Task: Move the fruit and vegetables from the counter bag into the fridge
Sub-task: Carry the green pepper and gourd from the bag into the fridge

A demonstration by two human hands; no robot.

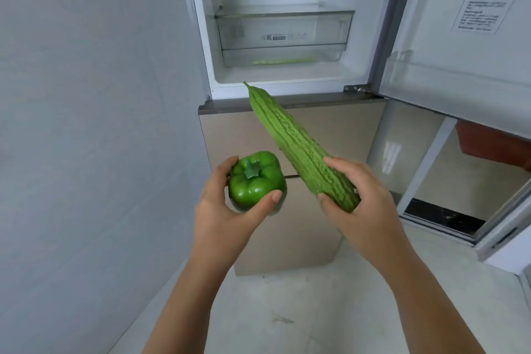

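My left hand [221, 210] grips a shiny green bell pepper [255, 181], stem up, at mid-frame. My right hand [365, 198] holds the thick end of a long bumpy bitter gourd [293, 141], whose pointed tip slants up and left toward the fridge [201, 23]. The upper compartment stands open straight ahead. Inside it sits a clear crisper drawer [284, 34] with something green lying at its bottom [283, 61]. Both vegetables are held in front of the fridge, below the open compartment. The counter bag is out of view.
The fridge's upper door [465, 23] is swung open to the right, with a door bin [402, 72] and a label sheet. The beige lower door [230, 138] is closed. A pale wall fills the left. Light floor lies below.
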